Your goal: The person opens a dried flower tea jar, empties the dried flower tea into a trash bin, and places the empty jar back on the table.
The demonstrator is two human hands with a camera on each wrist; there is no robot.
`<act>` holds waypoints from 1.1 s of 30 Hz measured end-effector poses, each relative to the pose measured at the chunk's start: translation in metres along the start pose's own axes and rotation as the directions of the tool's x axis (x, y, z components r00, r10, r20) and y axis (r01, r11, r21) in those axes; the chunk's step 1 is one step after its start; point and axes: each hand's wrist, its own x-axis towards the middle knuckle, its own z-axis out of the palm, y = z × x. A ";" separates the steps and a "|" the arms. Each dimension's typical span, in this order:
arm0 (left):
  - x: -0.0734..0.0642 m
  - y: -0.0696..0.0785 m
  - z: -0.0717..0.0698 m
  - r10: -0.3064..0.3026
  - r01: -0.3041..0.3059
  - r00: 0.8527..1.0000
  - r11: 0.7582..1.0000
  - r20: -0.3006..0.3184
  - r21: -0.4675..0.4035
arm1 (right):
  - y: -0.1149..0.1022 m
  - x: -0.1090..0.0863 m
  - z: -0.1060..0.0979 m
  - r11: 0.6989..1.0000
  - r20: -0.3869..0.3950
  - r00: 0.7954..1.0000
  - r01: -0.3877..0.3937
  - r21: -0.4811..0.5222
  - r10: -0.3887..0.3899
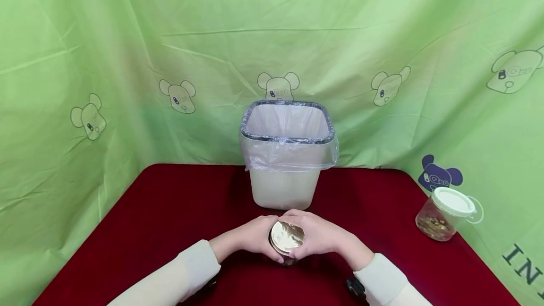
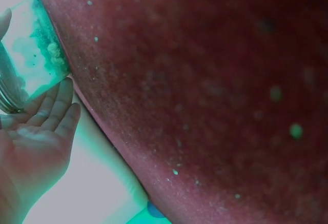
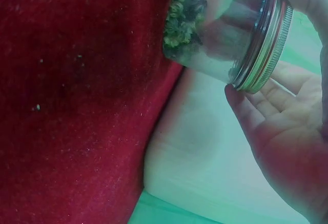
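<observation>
Hands (image 1: pixel 286 237) grip metal-lidded jar (image 1: pixel 287 242) | dried bits inside | lined bin (image 1: pixel 287 155) behind

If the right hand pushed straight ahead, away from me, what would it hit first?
Probably the bin, just beyond the right hand, which grips the jar by its lid. The gap between them looks small; depth is unclear.

Both forearms angle inward, left hand (image 1: pixel 250 235) and right hand (image 1: pixel 316 235) cupped together, fingers curled.
</observation>
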 end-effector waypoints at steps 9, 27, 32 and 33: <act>0.000 -0.001 0.001 0.003 -0.003 1.000 1.000 -0.007 0.007 | -0.003 0.001 -0.002 1.000 0.021 1.000 -0.017 0.000 0.017; -0.002 -0.002 0.003 -0.013 0.012 1.000 1.000 -0.009 -0.022 | -0.034 -0.004 0.023 0.937 -0.261 0.944 -0.266 -0.228 0.205; -0.002 0.000 0.003 -0.030 0.030 1.000 0.999 -0.002 -0.040 | -0.032 -0.004 0.025 0.942 -0.266 0.942 -0.265 -0.208 0.206; -0.002 0.000 0.003 -0.031 0.031 1.000 0.999 -0.002 -0.038 | -0.031 -0.004 0.024 0.946 -0.262 0.944 -0.257 -0.199 0.202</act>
